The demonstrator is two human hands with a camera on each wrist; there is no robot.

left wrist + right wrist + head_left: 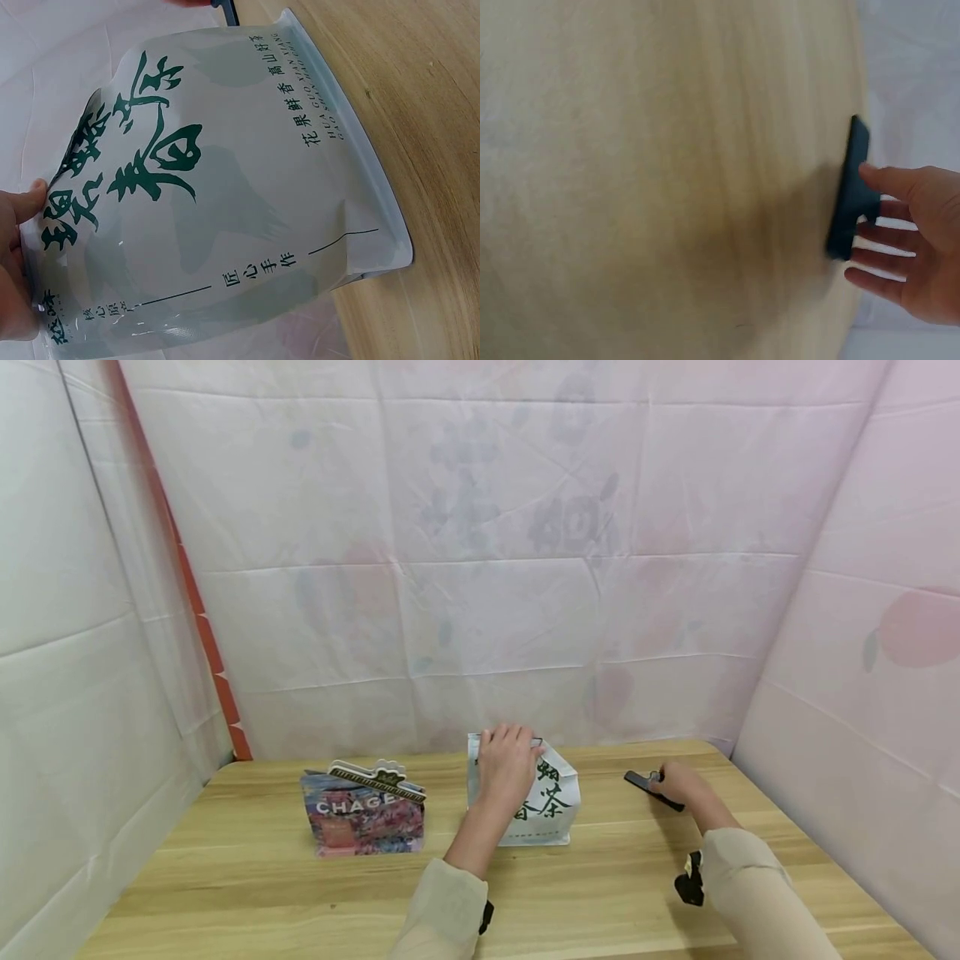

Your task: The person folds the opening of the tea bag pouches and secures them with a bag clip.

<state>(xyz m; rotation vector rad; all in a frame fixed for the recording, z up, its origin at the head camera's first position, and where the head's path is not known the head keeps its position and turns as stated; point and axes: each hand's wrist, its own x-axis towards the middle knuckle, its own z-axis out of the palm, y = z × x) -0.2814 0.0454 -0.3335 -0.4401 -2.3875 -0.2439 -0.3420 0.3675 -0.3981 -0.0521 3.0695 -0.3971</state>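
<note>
A white tea pouch (546,825) with green Chinese lettering stands upright near the back middle of the table. My left hand (508,764) grips its folded top; in the left wrist view the thumb lies over the pouch's (225,165) upper edge. Off to the right, my right hand (684,783) pinches a long black bag clip (639,779) between thumb and fingers. The right wrist view shows the clip (849,202) slightly blurred, with the thumb on its near side and the fingers behind. Whether the clip touches the table cannot be told.
A colourful CHAGEE pouch (360,827) stands at the left, with a decorated long clip (378,779) across its top at a slant. The wooden table (247,860) meets pale cloth walls (487,610) at the back and sides.
</note>
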